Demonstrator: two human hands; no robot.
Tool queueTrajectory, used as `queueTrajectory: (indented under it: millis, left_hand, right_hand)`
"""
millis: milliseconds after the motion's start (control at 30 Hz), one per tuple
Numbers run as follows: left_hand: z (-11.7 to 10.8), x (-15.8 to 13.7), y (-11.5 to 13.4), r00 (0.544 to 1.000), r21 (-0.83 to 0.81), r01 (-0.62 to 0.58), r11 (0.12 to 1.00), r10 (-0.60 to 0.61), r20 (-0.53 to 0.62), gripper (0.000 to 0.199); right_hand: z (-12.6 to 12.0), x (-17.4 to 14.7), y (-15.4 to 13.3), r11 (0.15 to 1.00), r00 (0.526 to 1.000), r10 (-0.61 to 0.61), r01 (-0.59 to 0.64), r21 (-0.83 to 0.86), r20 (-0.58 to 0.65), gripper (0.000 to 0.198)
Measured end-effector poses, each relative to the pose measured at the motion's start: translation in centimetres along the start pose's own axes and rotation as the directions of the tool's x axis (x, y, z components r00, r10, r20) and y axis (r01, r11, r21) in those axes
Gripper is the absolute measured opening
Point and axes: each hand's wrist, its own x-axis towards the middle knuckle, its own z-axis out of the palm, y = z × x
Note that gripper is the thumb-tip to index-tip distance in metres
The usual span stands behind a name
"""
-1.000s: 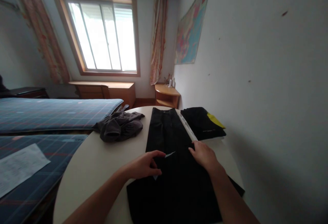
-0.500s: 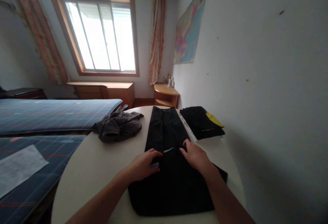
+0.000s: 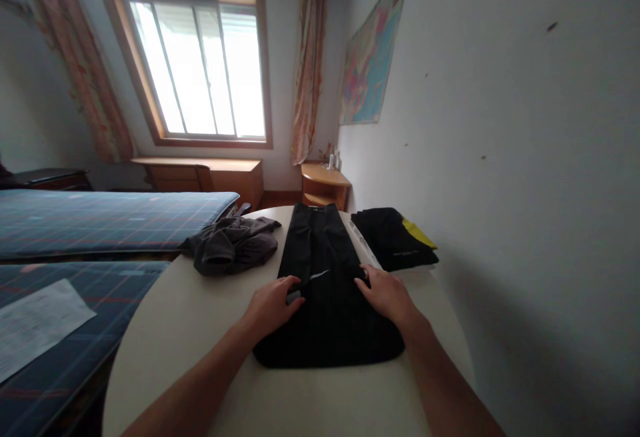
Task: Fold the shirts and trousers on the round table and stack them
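Observation:
A black shirt with a small pale swoosh lies folded into a long strip on the round table, its narrower end pointing away from me. My left hand pinches the shirt's left edge, and a bit of grey shows between thumb and fingers. At the opposite edge, level with the swoosh, my right hand has its thumb and fingers closed on the cloth. Left of the shirt sits a crumpled dark grey garment. To the right is a folded black garment with a yellow patch, resting on something white.
The cream round table has a curved edge. Along its left stand beds with blue plaid mattresses, one bearing a paper sheet. A white wall rises close on the right. Farther back is a wooden corner shelf.
The black shirt's near end has moved away from me, and the flap at its right no longer sticks out. My hands have shifted outward to its side edges, the left one further.

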Motion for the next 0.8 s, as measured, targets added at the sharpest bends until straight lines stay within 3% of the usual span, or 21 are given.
queueTrajectory:
  millis: [133, 233, 333, 400, 467, 533, 633, 700, 800]
  left_hand:
    - [-0.4, -0.3, -0.1, 1.0, -0.023, 0.016, 1.0, -0.016, 0.02, 0.038]
    - [-0.8, -0.2, -0.2, 1.0, -0.105, 0.0, 0.994, 0.001, 0.012, 0.04]
    - [-1.2, -0.3, 0.2, 0.999, -0.218, -0.03, 0.975, 0.023, -0.035, 0.039]
    - [-1.4, -0.4, 0.6, 0.998, -0.279, -0.054, 0.959, 0.05, -0.021, 0.042]
    - [-1.5, -0.7, 0.9, 0.993, -0.32, -0.079, 0.944, 0.105, 0.063, 0.047]
    - [-1.5, -1.0, 0.9, 0.971, -0.354, -0.098, 0.93, 0.167, 0.169, 0.055]
    - [-1.6, -1.2, 0.7, 0.936, -0.401, -0.099, 0.911, 0.222, 0.273, 0.063]
    - [-1.8, -1.2, 0.7, 0.93, -0.416, -0.094, 0.905, 0.229, 0.288, 0.06]
    - [-2.0, -1.1, 1.0, 0.948, -0.461, -0.125, 0.878, 0.243, 0.207, 0.048]
  right_hand:
    - [-0.5, -0.5, 1.7, 0.992, 0.99, 0.118, -0.113, -0.063, 0.072, 0.028]
    - [-1.0, -0.6, 1.3, 0.992, 0.992, 0.126, -0.126, -0.006, 0.027, 0.026]
    - [-1.7, -1.1, -0.2, 0.961, 0.999, -0.044, 0.05, 0.272, -0.026, 0.028]
    - [-2.2, -1.7, -1.2, 0.85, 0.972, -0.236, 0.214, 0.482, -0.015, 0.029]
    - [-2.4, -2.2, -1.8, 0.739, 0.922, -0.385, 0.288, 0.609, 0.031, 0.036]
    - [-2.4, -2.6, -1.8, 0.697, 0.881, -0.46, 0.283, 0.659, 0.108, 0.046]
    - [-2.2, -2.7, -1.4, 0.716, 0.847, -0.477, 0.219, 0.663, 0.234, 0.048]
    - [-2.2, -2.6, -1.2, 0.704, 0.841, -0.479, 0.196, 0.682, 0.253, 0.042]
    - [-2.5, -2.7, -1.6, 0.591, 0.842, -0.507, 0.183, 0.785, 0.186, 0.042]
